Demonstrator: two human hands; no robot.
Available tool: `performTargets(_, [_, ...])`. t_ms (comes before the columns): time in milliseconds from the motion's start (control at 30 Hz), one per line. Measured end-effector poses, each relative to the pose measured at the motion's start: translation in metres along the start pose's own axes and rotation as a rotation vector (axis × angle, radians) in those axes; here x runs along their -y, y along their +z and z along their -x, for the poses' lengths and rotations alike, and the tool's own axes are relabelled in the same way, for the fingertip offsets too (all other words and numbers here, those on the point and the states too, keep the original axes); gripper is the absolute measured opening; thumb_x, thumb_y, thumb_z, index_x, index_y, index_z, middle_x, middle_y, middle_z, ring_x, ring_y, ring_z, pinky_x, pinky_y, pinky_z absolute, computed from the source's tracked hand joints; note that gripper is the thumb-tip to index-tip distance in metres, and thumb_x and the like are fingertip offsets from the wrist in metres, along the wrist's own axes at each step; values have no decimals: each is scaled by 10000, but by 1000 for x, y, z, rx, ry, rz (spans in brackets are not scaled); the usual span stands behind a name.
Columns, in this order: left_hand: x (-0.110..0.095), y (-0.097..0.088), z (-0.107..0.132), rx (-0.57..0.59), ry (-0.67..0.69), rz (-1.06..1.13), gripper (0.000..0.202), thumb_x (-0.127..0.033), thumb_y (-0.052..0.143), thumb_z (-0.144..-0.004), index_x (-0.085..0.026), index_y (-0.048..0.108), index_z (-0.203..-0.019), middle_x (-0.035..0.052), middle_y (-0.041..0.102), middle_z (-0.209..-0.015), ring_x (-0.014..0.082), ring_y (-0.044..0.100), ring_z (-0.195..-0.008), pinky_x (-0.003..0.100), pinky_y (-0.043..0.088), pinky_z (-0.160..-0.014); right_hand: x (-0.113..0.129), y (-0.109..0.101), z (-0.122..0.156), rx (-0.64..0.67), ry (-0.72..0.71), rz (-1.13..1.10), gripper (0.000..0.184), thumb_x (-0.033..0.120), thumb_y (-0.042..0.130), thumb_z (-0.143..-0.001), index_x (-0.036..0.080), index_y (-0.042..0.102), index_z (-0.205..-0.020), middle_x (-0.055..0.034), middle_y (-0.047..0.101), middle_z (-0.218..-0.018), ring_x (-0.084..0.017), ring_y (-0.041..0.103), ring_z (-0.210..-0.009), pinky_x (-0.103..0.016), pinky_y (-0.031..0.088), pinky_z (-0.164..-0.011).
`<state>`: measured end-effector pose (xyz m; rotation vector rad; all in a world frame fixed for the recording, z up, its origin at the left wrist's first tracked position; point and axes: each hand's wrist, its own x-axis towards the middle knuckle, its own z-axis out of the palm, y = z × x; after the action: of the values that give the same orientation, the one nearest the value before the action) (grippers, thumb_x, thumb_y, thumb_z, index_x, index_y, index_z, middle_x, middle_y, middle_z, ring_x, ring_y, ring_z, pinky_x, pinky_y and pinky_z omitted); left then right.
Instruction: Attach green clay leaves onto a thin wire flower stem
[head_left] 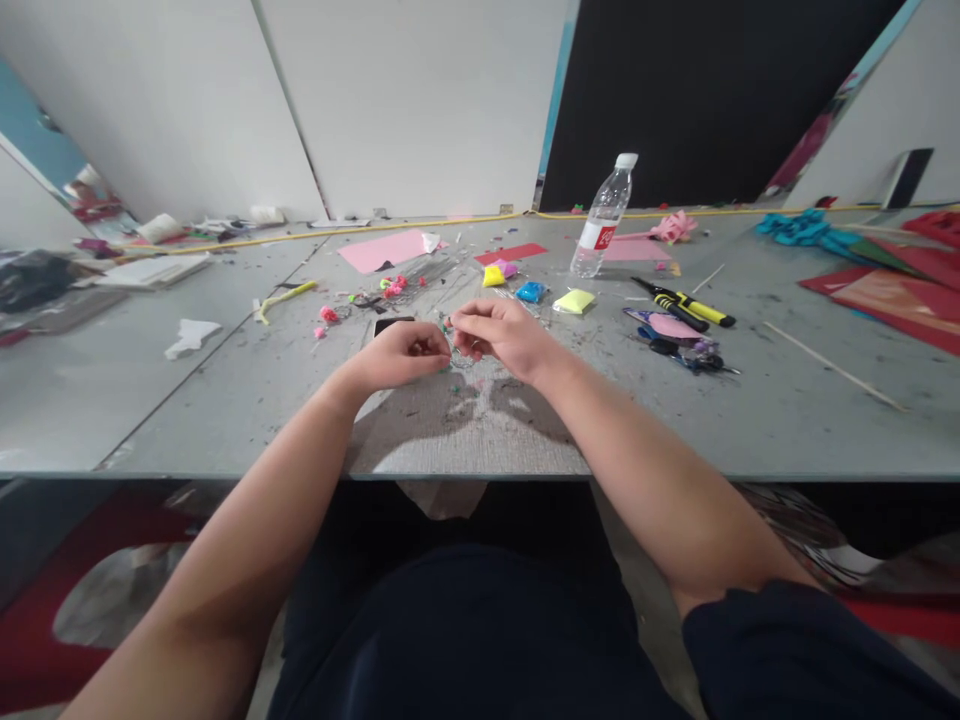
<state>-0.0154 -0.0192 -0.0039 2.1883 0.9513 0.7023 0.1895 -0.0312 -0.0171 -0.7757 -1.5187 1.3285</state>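
My left hand (pixel 405 355) and my right hand (pixel 499 335) face each other just above the grey table, close together. The fingers of both are pinched, and something small and thin, perhaps wire, shows between them; I cannot make out what it is. Tiny green bits (pixel 455 390) lie under the fingertips. Behind my left hand sits a dark flat object (pixel 393 325), partly covered by the hand. Pink and red clay pieces (pixel 328 315) are spread to the left. Beyond my right hand lie a blue packet (pixel 531 292), a yellow packet (pixel 493 276) and a pale yellow packet (pixel 574 301).
A plastic bottle (pixel 602 225) stands behind the packets. To the right are yellow-black pliers (pixel 682 305), a bunch of keys (pixel 694 355) and a thin stick (pixel 832 366). Pink paper (pixel 386 250), a yellow strip (pixel 289 298) and crumpled white paper (pixel 193 337) lie farther left.
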Motion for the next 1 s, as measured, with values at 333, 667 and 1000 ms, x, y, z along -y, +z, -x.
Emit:
performTargets(333, [14, 3, -1, 209, 233, -260, 142, -219, 715, -770, -198, 802, -881, 49, 683, -883, 146, 620, -744, 269, 483, -733, -2, 3, 0, -45, -47, 72, 172, 286, 708, -912, 190, 638, -788, 19, 595, -638, -95, 518, -563, -240, 415, -515])
performTargets(667, [25, 9, -6, 189, 278, -347, 144, -305, 762, -808, -258, 848, -913, 60, 645, -878, 206, 584, -888, 333, 440, -879, -8, 1, -4, -85, -122, 114, 229, 398, 736, -920, 197, 665, -837, 14, 618, -678, -89, 512, -561, -239, 431, -517])
performTargets(1000, [16, 8, -8, 187, 219, -179, 95, -218, 751, -805, -239, 836, -844, 40, 691, -825, 144, 615, -734, 266, 463, -759, -16, -5, -8, -165, -181, 181, 312, 505, 753, -875, 201, 723, -939, -14, 671, -806, -103, 567, -618, -259, 462, -546])
